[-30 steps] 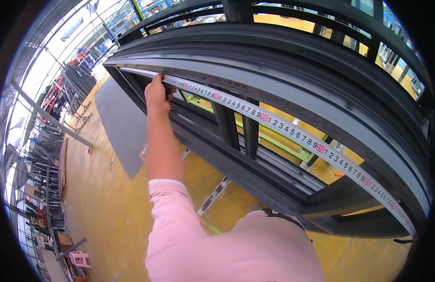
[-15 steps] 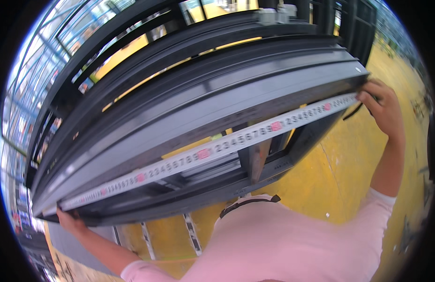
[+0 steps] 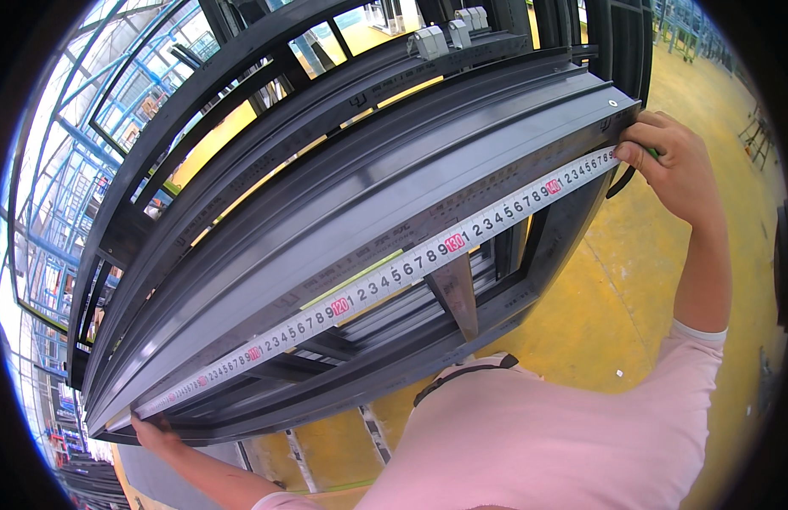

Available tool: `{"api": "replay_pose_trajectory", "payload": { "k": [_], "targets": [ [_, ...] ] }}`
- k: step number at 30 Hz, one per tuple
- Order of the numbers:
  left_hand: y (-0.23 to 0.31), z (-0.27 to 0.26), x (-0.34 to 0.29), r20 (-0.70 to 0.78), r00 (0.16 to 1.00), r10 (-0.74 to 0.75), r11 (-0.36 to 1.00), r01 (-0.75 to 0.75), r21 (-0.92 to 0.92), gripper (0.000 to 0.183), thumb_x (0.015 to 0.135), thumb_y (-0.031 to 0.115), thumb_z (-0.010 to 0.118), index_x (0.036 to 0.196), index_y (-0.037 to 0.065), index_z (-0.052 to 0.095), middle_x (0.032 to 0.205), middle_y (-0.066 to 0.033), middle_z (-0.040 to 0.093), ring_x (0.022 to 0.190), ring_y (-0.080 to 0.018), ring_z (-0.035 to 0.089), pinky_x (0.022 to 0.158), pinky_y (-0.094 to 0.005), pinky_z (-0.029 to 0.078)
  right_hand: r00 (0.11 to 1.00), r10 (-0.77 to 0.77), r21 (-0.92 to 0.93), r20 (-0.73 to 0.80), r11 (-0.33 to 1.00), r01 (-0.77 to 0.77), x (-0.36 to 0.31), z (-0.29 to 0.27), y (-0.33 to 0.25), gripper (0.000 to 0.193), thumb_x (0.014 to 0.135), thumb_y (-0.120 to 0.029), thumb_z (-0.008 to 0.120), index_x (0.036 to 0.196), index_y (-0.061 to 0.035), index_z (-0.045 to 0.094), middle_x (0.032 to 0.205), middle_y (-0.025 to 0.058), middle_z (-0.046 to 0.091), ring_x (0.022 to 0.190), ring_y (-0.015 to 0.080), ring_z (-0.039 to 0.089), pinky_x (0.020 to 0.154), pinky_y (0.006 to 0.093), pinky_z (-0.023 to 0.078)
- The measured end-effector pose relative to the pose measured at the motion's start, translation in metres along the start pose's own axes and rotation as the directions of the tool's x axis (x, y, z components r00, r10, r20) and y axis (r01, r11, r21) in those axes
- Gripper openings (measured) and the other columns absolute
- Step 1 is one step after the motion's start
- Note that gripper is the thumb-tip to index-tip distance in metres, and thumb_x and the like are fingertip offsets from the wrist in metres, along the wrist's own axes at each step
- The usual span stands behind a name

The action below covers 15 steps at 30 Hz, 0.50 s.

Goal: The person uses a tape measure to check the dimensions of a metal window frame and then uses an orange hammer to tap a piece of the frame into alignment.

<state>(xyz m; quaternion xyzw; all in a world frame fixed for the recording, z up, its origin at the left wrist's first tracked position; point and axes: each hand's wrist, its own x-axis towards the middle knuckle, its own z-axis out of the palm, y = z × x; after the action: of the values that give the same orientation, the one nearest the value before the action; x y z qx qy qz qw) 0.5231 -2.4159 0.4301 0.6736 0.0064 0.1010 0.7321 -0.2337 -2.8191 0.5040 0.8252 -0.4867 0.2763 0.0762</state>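
The tape measure [image 3: 394,280] already lies stretched along the dark aluminium frame [image 3: 343,195], end to end. The left hand [image 3: 160,435] pins it at the lower-left corner; the right hand [image 3: 679,166] pinches it at the upper-right corner (only the reading seems left).

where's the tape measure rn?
Head view: the tape measure lies along the top rail of the dark metal frame, stretched from the left hand at lower left to the right hand at upper right.
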Motion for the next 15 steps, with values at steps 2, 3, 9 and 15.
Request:
{"api": "replay_pose_trajectory", "payload": {
  "k": [2, 3, 9, 15],
  "targets": [
    [0.004, 0.007, -0.009, 0.006, 1.000, -0.008, 1.000, 0.008, 0.012, 0.047, 0.091, 0.042, 0.056, 0.114, 0.001, 0.060, 0.094, -0.0109, 0.063, 0.079, -0.0204, 0.058, 0.062, -0.0293, 0.043, 1.000, -0.022, -0.021, -0.014, 1.000, 0.022, 0.000, -0.001, 0.001, 0.023, 0.084, -0.028, 0.067, 0.082, -0.0055, 0.067, 0.075, 0.0073, 0.055, 0.077, 0.0261, 0.054, 0.066, 0.0369, 0.042],
    [0.003, 0.012, -0.016, -0.022, 1.000, 0.023, 1.000, -0.022, 0.008, 0.045, 0.091, 0.042, 0.055, 0.108, 0.001, 0.062, 0.083, -0.0107, 0.063, 0.065, -0.0177, 0.054, 0.052, -0.0273, 0.037, 0.999, -0.034, -0.031, -0.021, 0.999, 0.033, 0.000, -0.001, 0.002, 0.023, 0.084, -0.029, 0.067, 0.082, -0.0056, 0.067, 0.074, 0.0075, 0.054, 0.076, 0.0261, 0.053, 0.066, 0.0370, 0.042],
    [0.011, 0.025, -0.042, -0.066, 0.994, 0.082, 0.997, -0.082, 0.000, 0.046, 0.091, 0.044, 0.055, 0.101, 0.001, 0.063, 0.071, -0.0109, 0.063, 0.052, -0.0145, 0.050, 0.043, -0.0258, 0.030, 1.000, -0.006, -0.028, -0.008, 1.000, 0.006, 0.001, 0.000, 0.004, 0.024, 0.084, -0.029, 0.068, 0.082, -0.0057, 0.068, 0.074, 0.0074, 0.054, 0.075, 0.0258, 0.053, 0.066, 0.0371, 0.042],
    [0.009, 0.023, -0.039, -0.046, 0.997, 0.058, 0.998, -0.057, 0.023, 0.046, 0.091, 0.044, 0.055, 0.102, 0.001, 0.063, 0.073, -0.0113, 0.063, 0.053, -0.0154, 0.052, 0.042, -0.0263, 0.030, 1.000, -0.023, -0.043, -0.007, 0.999, 0.022, 0.001, -0.002, 0.004, 0.023, 0.084, -0.028, 0.068, 0.083, -0.0056, 0.068, 0.075, 0.0074, 0.055, 0.076, 0.0257, 0.054, 0.066, 0.0366, 0.042]
  ]
}}
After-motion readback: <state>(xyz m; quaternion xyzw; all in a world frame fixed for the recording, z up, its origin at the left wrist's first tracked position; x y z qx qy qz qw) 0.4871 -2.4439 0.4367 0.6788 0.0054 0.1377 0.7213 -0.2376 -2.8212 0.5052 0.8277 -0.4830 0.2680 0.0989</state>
